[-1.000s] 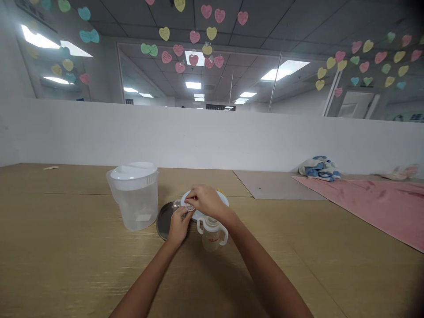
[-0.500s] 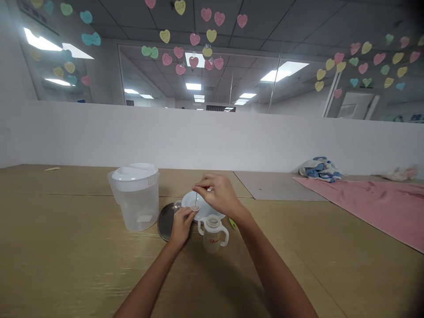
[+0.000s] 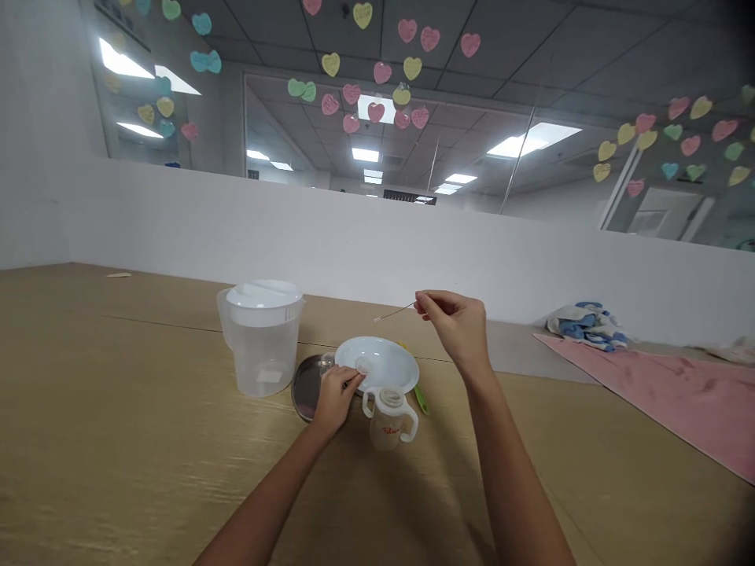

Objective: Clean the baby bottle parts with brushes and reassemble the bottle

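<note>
My right hand (image 3: 457,326) is raised above the far right of the white bowl (image 3: 406,363), fingers pinching a thin wire-like brush (image 3: 394,312) with a small pale tip pointing left. Between the fingertips of my left hand (image 3: 335,399) is a small clear round piece (image 3: 363,364), at the bowl's near left side; its exact kind is hard to make out. Just right of this hand stands an open, two-handled baby bottle (image 3: 388,431) with red lettering. A round dark metal tray (image 3: 303,389) lies left of the hand, partly covered by it and by a clear item.
A lidded clear plastic pitcher (image 3: 265,338) stands at the left. Beside the bowl lies a green handle (image 3: 421,401). Farther right are a pink cloth (image 3: 661,385) and a crumpled blue-and-white cloth (image 3: 587,325). A white wall (image 3: 354,236) runs behind the table.
My right hand has lifted the thin brush up and to the right, out of the clear piece. The brush has turned from upright to nearly level. The camera view has shifted and tilted.
</note>
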Motion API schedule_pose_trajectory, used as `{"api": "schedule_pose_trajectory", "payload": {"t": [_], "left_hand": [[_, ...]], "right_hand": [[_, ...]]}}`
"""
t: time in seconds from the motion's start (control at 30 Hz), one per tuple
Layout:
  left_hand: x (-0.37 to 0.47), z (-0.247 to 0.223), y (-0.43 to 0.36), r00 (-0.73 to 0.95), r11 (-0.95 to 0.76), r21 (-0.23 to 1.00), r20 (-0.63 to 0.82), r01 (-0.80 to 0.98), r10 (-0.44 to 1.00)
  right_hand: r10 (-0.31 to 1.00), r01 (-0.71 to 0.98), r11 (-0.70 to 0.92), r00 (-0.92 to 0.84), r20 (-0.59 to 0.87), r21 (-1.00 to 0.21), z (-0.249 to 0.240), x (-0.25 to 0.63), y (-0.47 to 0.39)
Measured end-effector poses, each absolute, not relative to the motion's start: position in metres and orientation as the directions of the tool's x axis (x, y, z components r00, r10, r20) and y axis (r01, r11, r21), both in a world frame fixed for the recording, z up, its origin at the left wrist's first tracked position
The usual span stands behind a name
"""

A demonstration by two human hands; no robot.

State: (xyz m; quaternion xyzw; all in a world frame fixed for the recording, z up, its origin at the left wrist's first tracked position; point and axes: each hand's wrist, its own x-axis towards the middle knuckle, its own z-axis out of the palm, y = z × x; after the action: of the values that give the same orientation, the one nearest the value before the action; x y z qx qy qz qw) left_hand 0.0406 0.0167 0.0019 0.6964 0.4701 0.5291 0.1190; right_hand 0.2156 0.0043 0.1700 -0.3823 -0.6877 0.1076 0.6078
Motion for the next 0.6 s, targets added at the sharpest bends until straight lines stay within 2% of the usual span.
{"api": "schedule_pose_trajectory", "payload": {"t": [0.07,0.1,0.13,0.17,0.27,0.43,0.6], "left_hand": [[0.041,0.003,0.016,0.003,-0.53,0.657,0.626,0.536,0.78],[0.041,0.003,0.016,0.004,-0.529,0.655,0.627,0.539,0.779],[0.041,0.003,0.016,0.004,-0.528,0.655,0.625,0.541,0.78],[0.041,0.003,0.016,0.005,-0.525,0.657,0.621,0.541,0.784],[0.041,0.002,0.017,-0.001,-0.514,0.677,0.605,0.528,0.796],[0.041,0.001,0.017,-0.018,-0.517,0.68,0.614,0.52,0.789],[0.042,0.003,0.015,-0.024,-0.512,0.71,0.596,0.483,0.803]], "right_hand": [[0.797,0.496,0.532,-0.021,0.603,-0.686,0.154,0.225,0.032],[0.874,0.604,0.413,-0.051,0.484,-0.682,0.144,0.229,0.046],[0.93,0.743,0.289,-0.068,0.361,-0.603,0.133,0.231,0.057],[0.964,0.869,0.165,-0.041,0.264,-0.466,0.123,0.233,0.067],[0.978,0.938,0.032,0.042,0.205,-0.344,0.099,0.234,0.081],[0.984,0.965,0.006,0.041,0.174,-0.264,0.088,0.228,0.079],[0.973,0.944,0.215,-0.185,0.138,-0.252,0.096,0.213,0.07]]}}
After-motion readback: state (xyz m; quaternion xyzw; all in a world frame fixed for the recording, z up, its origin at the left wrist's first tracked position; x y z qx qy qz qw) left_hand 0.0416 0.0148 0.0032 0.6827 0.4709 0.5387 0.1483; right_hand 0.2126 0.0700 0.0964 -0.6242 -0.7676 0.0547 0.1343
